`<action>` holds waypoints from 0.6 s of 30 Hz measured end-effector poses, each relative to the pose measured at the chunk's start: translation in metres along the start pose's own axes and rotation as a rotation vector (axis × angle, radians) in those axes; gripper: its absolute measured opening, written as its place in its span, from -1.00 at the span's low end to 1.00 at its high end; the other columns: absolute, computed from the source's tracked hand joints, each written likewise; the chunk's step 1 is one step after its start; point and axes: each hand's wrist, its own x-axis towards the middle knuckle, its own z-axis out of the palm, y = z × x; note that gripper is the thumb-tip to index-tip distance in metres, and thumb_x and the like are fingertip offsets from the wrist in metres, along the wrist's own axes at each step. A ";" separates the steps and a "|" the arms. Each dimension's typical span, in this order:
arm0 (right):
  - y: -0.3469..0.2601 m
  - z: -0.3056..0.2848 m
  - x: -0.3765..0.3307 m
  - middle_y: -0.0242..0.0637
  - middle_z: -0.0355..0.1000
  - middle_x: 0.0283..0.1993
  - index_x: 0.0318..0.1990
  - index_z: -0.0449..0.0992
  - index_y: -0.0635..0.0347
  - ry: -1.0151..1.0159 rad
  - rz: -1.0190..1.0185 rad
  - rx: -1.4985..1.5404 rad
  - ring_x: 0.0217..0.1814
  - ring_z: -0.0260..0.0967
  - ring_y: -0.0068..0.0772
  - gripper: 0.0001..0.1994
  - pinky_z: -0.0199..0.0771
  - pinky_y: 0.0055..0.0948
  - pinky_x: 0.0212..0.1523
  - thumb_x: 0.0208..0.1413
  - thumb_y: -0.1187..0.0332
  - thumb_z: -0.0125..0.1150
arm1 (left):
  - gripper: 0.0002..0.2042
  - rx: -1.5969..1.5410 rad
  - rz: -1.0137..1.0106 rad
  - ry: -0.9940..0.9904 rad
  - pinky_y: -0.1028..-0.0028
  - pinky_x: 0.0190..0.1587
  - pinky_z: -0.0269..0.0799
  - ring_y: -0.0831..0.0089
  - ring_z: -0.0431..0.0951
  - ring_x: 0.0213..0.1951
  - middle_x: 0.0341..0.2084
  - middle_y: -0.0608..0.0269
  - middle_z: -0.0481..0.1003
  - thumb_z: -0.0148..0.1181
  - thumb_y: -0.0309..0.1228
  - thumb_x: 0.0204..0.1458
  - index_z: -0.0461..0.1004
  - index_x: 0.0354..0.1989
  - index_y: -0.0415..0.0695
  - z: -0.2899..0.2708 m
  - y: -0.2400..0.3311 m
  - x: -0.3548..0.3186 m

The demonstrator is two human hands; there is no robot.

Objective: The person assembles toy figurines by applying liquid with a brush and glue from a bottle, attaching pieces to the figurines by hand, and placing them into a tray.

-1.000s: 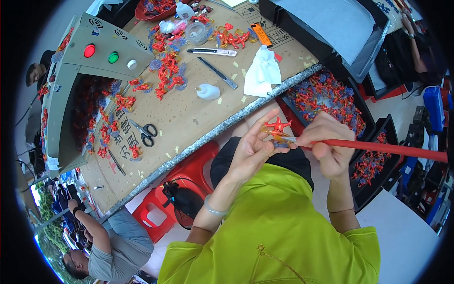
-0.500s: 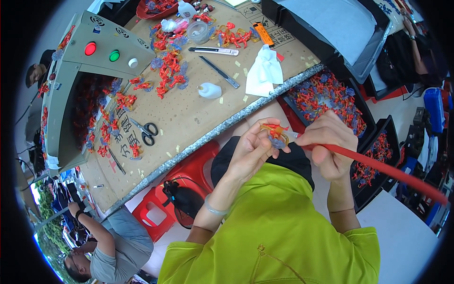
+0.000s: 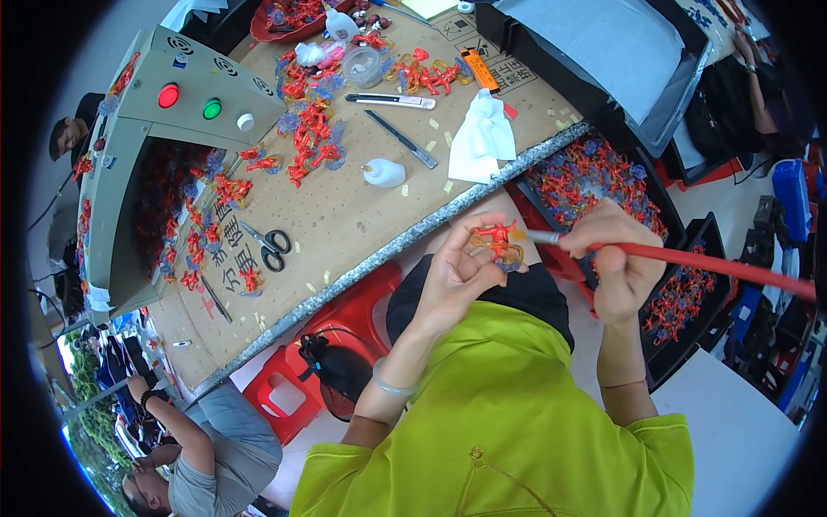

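My left hand (image 3: 455, 280) pinches a small red figurine (image 3: 495, 237) with clear yellow parts and a bluish base, held above my lap. From the right, my right hand (image 3: 616, 246) grips a paintbrush (image 3: 698, 260) with a long red handle and a metal ferrule. Its yellowish tip is close beside the figurine's upper part; whether they touch I cannot tell. Just beyond my hands runs the table (image 3: 345, 202), where similar figurines (image 3: 308, 142) lie in a cluster.
A grey-green machine (image 3: 185, 99) with red and green buttons stands at the left, figurines inside it. Scissors (image 3: 274, 250), a utility knife (image 3: 392, 101), a white bottle (image 3: 384, 173) and a cloth (image 3: 481, 142) lie on the table. Black trays (image 3: 680, 226) of figurines stand at right. Another person (image 3: 220, 439) sits at lower left.
The figurine has turned in my left hand so more of its red body shows. The brush has drawn back slightly, its handle now lies flatter, and its tip has come into view.
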 end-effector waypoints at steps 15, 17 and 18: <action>0.001 0.007 0.003 -0.15 0.47 -0.39 -0.38 0.52 0.35 0.116 0.135 -0.031 -0.35 0.45 -0.36 -0.89 0.43 -0.49 -0.31 -0.13 0.65 0.19 | -0.35 0.436 0.330 0.166 0.54 -0.09 0.39 0.57 0.40 -0.15 -0.15 0.34 0.36 0.43 -0.55 -0.27 0.30 0.09 -0.22 0.007 0.001 0.007; 0.009 0.025 -0.005 -0.22 0.48 -0.39 -0.39 0.50 0.30 0.118 0.206 0.061 -0.36 0.45 -0.46 -0.84 0.42 -0.54 -0.34 -0.18 0.60 0.32 | -0.38 0.870 0.403 0.341 0.54 -0.32 0.36 0.54 0.37 -0.36 -0.34 0.30 0.36 0.48 -0.54 -0.37 0.40 0.00 -0.19 0.006 0.002 0.007; 0.009 0.030 -0.010 -0.27 0.48 -0.40 -0.39 0.49 0.28 0.113 0.250 0.068 -0.37 0.45 -0.50 -0.82 0.42 -0.55 -0.34 -0.20 0.58 0.37 | -0.38 0.867 0.402 0.342 0.54 -0.32 0.36 0.54 0.37 -0.36 -0.34 0.30 0.36 0.48 -0.54 -0.37 0.40 0.00 -0.19 0.008 0.003 0.007</action>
